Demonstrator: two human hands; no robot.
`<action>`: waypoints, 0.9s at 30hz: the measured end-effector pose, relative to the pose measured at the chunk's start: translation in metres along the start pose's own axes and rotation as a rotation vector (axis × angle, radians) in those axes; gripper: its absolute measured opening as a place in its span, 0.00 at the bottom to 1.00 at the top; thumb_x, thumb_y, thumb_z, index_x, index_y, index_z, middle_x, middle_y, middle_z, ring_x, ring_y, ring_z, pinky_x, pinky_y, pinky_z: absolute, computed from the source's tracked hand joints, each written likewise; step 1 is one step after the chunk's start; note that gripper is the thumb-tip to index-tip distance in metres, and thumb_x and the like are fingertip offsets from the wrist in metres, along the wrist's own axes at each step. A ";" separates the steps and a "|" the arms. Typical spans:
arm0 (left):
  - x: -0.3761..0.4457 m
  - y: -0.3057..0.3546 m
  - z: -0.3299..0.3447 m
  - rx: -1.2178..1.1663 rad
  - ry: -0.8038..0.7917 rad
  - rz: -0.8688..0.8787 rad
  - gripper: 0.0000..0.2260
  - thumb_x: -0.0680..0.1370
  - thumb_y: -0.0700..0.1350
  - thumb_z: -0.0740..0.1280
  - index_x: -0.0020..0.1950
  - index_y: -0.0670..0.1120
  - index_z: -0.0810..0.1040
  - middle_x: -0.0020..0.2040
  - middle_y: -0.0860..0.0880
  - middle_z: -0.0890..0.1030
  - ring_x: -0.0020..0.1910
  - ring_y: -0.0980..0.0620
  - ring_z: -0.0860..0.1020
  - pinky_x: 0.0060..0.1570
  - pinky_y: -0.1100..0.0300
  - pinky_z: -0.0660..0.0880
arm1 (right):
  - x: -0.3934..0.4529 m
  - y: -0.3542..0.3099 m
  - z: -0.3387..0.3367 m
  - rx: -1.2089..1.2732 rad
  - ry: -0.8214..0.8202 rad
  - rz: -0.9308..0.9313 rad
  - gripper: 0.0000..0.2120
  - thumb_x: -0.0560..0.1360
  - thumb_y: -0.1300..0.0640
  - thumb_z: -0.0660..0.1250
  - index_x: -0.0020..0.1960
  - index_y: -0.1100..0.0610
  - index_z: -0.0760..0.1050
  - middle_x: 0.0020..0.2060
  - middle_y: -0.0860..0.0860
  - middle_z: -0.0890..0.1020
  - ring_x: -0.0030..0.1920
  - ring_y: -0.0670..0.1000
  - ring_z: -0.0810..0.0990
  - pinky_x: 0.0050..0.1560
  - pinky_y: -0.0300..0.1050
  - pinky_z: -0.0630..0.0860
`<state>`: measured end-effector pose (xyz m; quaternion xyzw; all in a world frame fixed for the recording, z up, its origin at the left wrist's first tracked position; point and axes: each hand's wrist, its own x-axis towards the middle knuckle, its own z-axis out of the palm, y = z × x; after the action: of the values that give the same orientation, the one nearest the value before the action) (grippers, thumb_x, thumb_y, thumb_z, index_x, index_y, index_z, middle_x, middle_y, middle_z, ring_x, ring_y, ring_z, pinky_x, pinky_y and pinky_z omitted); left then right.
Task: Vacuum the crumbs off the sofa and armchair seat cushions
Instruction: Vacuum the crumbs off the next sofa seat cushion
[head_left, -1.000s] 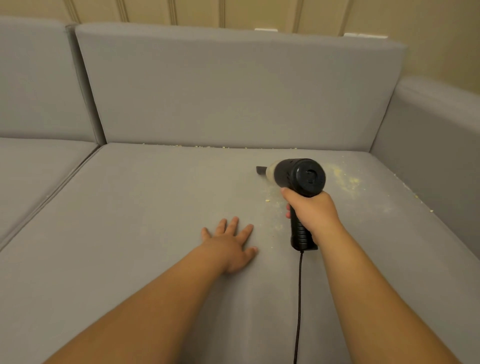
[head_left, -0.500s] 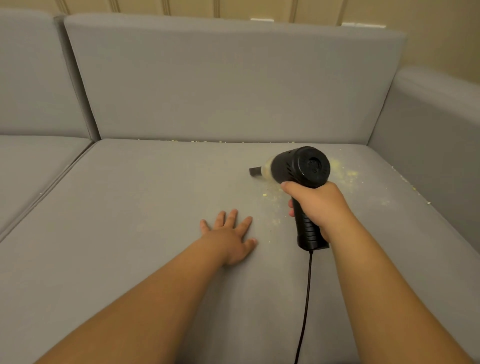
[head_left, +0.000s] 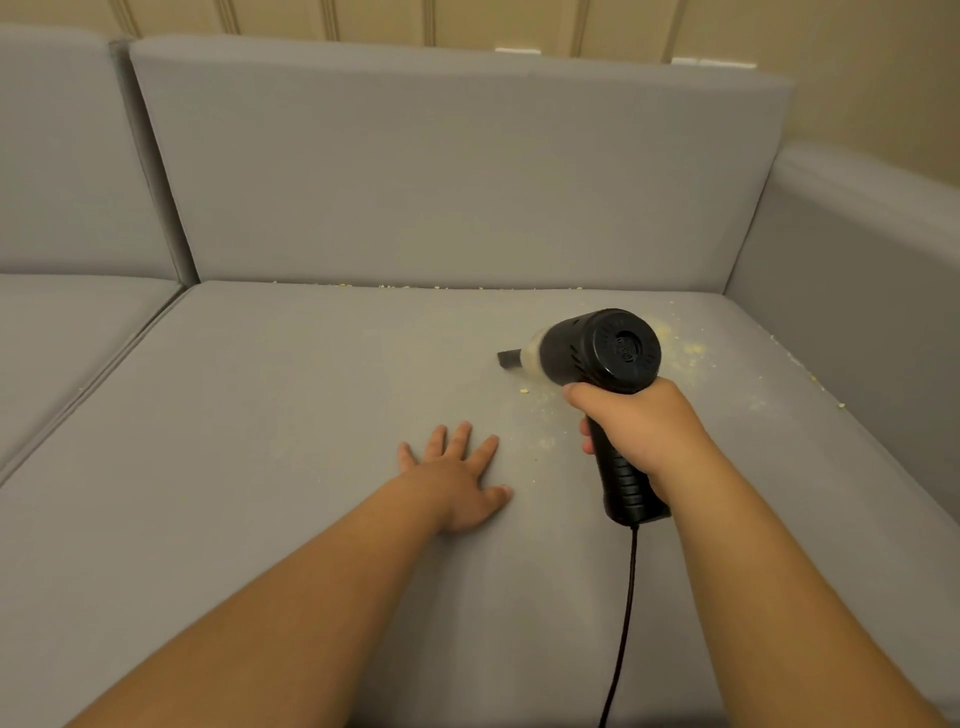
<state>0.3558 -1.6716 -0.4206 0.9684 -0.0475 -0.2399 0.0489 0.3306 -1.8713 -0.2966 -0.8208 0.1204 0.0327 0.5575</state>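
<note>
right hand (head_left: 636, 431) grips the handle of the black handheld vacuum (head_left: 602, 358), nozzle down on the grey seat cushion (head_left: 260, 395). left hand (head_left: 457, 478) lies flat, fingers spread, on the cushion. yellow crumbs (head_left: 685, 351) lie scattered just right of the vacuum and along the back seam.

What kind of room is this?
Most likely a home living room. A grey sofa with a seat cushion and back cushion fills the view, against a beige panelled wall. The right hand grips a corded handheld vacuum over scattered crumbs.
</note>
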 end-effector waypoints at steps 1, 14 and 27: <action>0.000 -0.001 0.000 -0.003 0.002 -0.001 0.36 0.80 0.72 0.49 0.83 0.64 0.37 0.84 0.53 0.35 0.83 0.45 0.35 0.76 0.30 0.39 | 0.000 0.000 0.001 0.005 0.001 0.000 0.05 0.75 0.54 0.76 0.48 0.56 0.83 0.38 0.55 0.86 0.34 0.50 0.85 0.42 0.47 0.82; 0.000 -0.002 0.001 -0.014 -0.002 0.002 0.37 0.79 0.73 0.50 0.83 0.64 0.38 0.84 0.53 0.35 0.83 0.45 0.35 0.76 0.30 0.38 | -0.014 -0.005 -0.013 0.037 -0.013 0.050 0.06 0.75 0.55 0.76 0.49 0.55 0.83 0.38 0.56 0.87 0.35 0.51 0.85 0.42 0.48 0.83; 0.002 0.004 0.002 0.031 -0.015 -0.030 0.38 0.78 0.74 0.49 0.82 0.64 0.35 0.83 0.53 0.33 0.82 0.44 0.34 0.75 0.28 0.39 | -0.036 -0.002 -0.022 -0.039 0.052 0.064 0.06 0.75 0.56 0.74 0.48 0.58 0.83 0.40 0.58 0.87 0.35 0.51 0.85 0.43 0.48 0.82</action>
<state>0.3565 -1.6765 -0.4231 0.9678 -0.0370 -0.2471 0.0299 0.2940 -1.8852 -0.2800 -0.8277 0.1606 0.0315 0.5368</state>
